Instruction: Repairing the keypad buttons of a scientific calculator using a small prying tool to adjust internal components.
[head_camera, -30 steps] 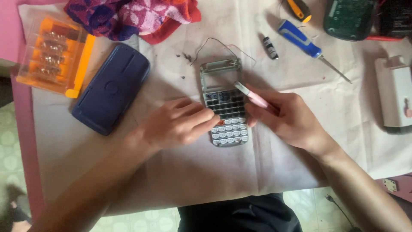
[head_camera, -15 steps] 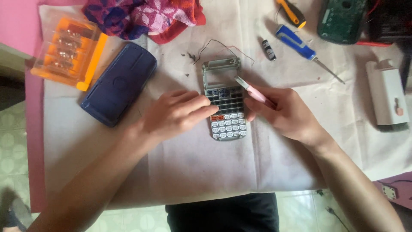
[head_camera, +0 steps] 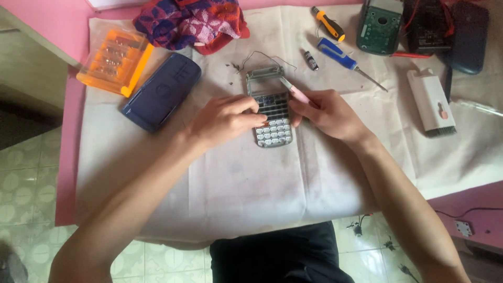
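A grey calculator point(head_camera: 273, 126) with its screen frame open lies on the white cloth point(head_camera: 236, 183). My left hand point(head_camera: 222, 119) rests on its left side, fingers across the keys, holding it down. My right hand point(head_camera: 326, 112) grips a thin pink tool point(head_camera: 293, 90) whose tip touches the calculator's upper right edge by the screen frame. A thin dark wire point(head_camera: 267, 55) curls just behind the calculator.
A dark blue case point(head_camera: 162, 91) and an orange bit box point(head_camera: 114, 62) lie at the left, a patterned cloth point(head_camera: 191, 23) behind. A blue screwdriver point(head_camera: 343, 57), a yellow screwdriver point(head_camera: 327, 23), a green circuit board point(head_camera: 378, 23) and a white device point(head_camera: 432, 102) sit at the right.
The view has shifted, so the table sits a little differently in frame. Both hands stay on the calculator, the pink tool still at its upper right edge.
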